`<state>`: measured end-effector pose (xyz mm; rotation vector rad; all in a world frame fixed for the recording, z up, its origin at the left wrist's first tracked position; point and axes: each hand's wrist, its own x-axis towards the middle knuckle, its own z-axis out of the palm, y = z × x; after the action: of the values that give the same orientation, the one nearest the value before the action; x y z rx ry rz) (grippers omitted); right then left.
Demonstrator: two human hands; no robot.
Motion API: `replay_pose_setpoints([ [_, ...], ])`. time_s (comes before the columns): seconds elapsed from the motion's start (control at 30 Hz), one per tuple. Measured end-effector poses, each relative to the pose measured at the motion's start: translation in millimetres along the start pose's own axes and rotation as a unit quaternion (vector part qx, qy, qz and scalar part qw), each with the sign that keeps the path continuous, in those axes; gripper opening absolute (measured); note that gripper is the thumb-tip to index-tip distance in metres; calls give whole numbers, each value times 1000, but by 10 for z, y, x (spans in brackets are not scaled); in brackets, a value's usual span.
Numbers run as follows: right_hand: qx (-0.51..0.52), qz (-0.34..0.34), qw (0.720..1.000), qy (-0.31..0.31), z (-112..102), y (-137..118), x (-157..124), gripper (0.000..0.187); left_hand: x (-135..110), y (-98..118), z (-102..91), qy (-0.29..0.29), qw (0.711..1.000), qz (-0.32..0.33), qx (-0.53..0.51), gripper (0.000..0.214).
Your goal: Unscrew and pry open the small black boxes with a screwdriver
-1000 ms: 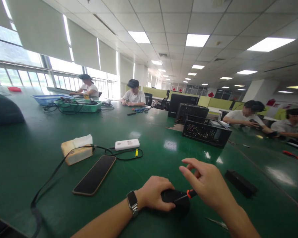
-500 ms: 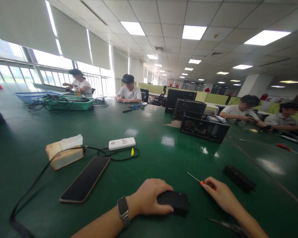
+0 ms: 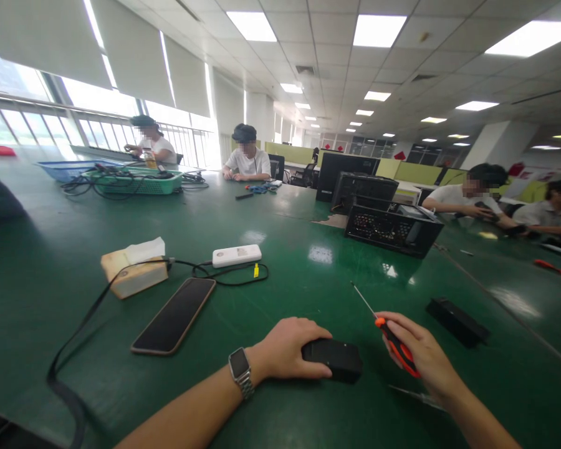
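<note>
My left hand (image 3: 294, 349), with a watch (image 3: 240, 368) on its wrist, grips the left end of a small black box-shaped part (image 3: 339, 358) resting on the green table. In my right hand (image 3: 421, 349) is a screwdriver (image 3: 397, 349) with a red and black handle. Its thin metal shaft points up and to the left, clear of the black part. Beneath my right wrist lies a slender metal tool (image 3: 416, 396), partly hidden by the arm. A second long black part (image 3: 458, 321) lies to the right of my right hand.
On the left are a phone (image 3: 175, 317), a tissue pack (image 3: 138, 274) and a white device (image 3: 237, 255) with a black cable. Farther off stand an open computer case (image 3: 393, 234) and a green basket (image 3: 144, 182) of cables. Another red-handled screwdriver (image 3: 549, 267) lies far right. Several people sit around.
The screwdriver has been raised and turned so its handle shows more in my right hand. My left hand keeps its hold on the black part. The whole view has shifted slightly.
</note>
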<state>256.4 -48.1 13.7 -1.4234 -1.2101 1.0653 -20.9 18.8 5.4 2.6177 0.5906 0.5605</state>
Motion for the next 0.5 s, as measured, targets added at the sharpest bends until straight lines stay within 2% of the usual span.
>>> replay_pose_setpoints([
  [0.1,48,10,998,-46,42,-48,-60,29,3,2,-2,-2,1000,0,-1,52],
  [0.2,-5,-24,998,-51,15,-41,-61,34,8,2,-1,-4,1000,3,-2,52],
  [0.3,-10,-41,999,10,-15,-17,-39,34,15,-4,8,-10,1000,1,-3,51],
  [0.4,78,-55,991,89,-21,-14,-33,32,21,-8,17,-11,1000,-5,-2,51],
  [0.5,115,-62,985,117,-61,-9,-38,26,21,-2,14,-13,1000,-6,-1,51],
])
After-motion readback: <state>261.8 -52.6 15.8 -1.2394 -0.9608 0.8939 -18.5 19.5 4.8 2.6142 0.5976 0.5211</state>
